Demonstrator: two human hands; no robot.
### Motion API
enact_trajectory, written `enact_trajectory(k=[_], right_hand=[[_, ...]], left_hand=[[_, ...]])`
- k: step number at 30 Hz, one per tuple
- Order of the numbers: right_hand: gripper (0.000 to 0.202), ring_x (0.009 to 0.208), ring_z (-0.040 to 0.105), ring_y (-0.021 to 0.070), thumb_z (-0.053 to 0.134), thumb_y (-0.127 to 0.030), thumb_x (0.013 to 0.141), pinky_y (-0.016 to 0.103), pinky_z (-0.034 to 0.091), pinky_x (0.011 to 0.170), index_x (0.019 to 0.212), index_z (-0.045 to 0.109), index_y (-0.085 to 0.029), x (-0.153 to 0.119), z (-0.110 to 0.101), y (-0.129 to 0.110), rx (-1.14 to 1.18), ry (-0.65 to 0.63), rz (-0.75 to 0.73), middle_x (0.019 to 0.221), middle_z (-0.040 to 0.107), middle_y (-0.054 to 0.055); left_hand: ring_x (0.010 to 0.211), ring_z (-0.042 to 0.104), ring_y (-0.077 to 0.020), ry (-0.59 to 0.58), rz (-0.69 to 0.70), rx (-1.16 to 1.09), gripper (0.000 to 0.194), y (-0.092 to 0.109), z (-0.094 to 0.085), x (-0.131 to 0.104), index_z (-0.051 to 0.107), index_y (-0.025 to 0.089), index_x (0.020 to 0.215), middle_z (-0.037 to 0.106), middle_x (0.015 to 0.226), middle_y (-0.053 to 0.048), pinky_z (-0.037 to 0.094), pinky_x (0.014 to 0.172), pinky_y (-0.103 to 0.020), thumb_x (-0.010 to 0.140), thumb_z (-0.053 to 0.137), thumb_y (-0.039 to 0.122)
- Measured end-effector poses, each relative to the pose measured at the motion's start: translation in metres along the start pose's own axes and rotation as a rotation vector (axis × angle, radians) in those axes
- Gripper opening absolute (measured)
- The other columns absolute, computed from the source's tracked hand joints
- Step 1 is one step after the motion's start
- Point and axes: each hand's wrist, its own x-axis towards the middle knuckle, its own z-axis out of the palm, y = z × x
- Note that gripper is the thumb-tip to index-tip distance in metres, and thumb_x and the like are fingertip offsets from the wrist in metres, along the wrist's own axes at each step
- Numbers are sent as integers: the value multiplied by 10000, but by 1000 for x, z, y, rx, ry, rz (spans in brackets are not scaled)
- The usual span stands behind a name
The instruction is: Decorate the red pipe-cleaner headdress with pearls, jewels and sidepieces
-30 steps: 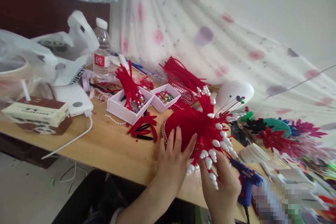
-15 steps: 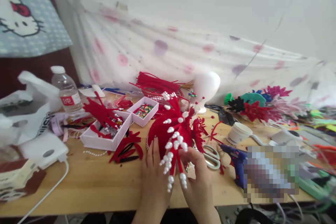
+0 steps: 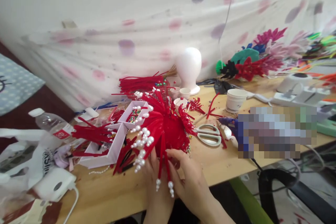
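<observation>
A red fuzzy ornament (image 3: 173, 131), shaped like a headpiece, has many chenille strips tipped with white pearl beads fanning out from it. My left hand (image 3: 155, 185) is under its near left side, its fingers partly hidden behind the hanging strips. With curled fingers, my right hand (image 3: 189, 173) grips the near edge, thumb and forefinger close to two strips that hang down with pearl ends. Scissors (image 3: 209, 135) with pale handles lie just right of the ornament, their blades partly covered by it.
White boxes (image 3: 115, 147) of beads and red strips stand left, near a tipped water bottle (image 3: 55, 126). Behind are a white foam head (image 3: 189, 68) and paper cups (image 3: 180, 104). To the right are a stack of cups (image 3: 235, 100) and a blue glue gun (image 3: 231, 123).
The view has swung right and tilted. The ornament has turned in my hands: its pearl strips now fan to the left and more of its red body shows on the right.
</observation>
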Motion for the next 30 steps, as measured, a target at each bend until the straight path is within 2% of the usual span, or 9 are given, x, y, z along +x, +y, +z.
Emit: enact_trajectory(k=[4, 7, 10, 13, 16, 20, 23, 26, 30], right_hand=[[328, 865, 725, 172, 422, -111, 951, 289, 593, 753, 1250, 536, -183, -5, -9, 9, -15, -21, 60, 1003, 736, 82], [338, 725, 703, 158, 365, -114, 946, 263, 570, 652, 1227, 548, -162, -6, -18, 17, 0, -16, 183, 833, 708, 49], [319, 529, 607, 140, 339, -145, 944, 230, 494, 501, 1170, 564, -161, -7, -27, 23, 39, 1, 330, 640, 596, -16], [296, 485, 576, 136, 349, -208, 973, 228, 453, 474, 1160, 577, -181, -8, -32, 27, 62, 26, 398, 648, 615, -19], [247, 522, 611, 131, 393, -256, 991, 230, 458, 504, 1108, 604, -201, -11, -32, 28, 98, 11, 401, 771, 699, 9], [231, 550, 623, 137, 448, -253, 985, 230, 470, 514, 1151, 590, -179, -7, -27, 20, 107, -35, 312, 713, 675, 1], [302, 745, 666, 167, 467, -207, 968, 273, 545, 655, 1255, 553, -171, 2, -23, 9, 85, -58, 116, 883, 690, 60], [397, 906, 654, 195, 430, -154, 954, 317, 566, 752, 1346, 490, -157, 11, -21, -2, 103, -65, -35, 1056, 671, 118], [528, 894, 619, 210, 432, -150, 911, 334, 564, 747, 1436, 389, -127, 20, -17, -11, 102, -117, -128, 1035, 660, 114]], left_hand=[[1404, 312, -448, -59, -118, 12, 800, 3, -8, 3, 58, 197, 1562, 247, 1523, -265, 430, 1012, -661, 924, 527, 316], [1432, 261, -448, -151, -170, -16, 805, 8, -15, 6, 69, 159, 1555, 224, 1530, -280, 407, 1033, -659, 918, 542, 294], [1439, 255, -417, -120, -133, -54, 811, 10, -20, 9, 98, 130, 1545, 239, 1509, -285, 353, 1083, -646, 913, 571, 318], [1336, 405, -378, -63, -111, -68, 797, 8, -26, 11, 187, 123, 1523, 387, 1392, -258, 398, 1054, -606, 894, 615, 361], [1027, 602, -279, -42, -149, -155, 683, 7, -34, 17, 319, 146, 1470, 587, 1111, -150, 506, 927, -509, 898, 617, 371], [912, 672, -235, -72, -306, -332, 501, 13, -44, 33, 549, 171, 1304, 679, 1030, -113, 553, 864, -421, 896, 605, 456], [1038, 679, -269, -41, -423, -395, 459, 20, -49, 48, 668, 177, 1151, 711, 1134, -128, 546, 926, -424, 863, 612, 530], [1019, 699, -299, -30, -533, -420, 478, 22, -53, 61, 733, 166, 986, 755, 1039, -129, 553, 929, -441, 798, 646, 597], [937, 719, -292, -122, -487, -533, 453, 15, -59, 72, 753, 164, 882, 772, 890, -105, 559, 926, -448, 794, 634, 592]])
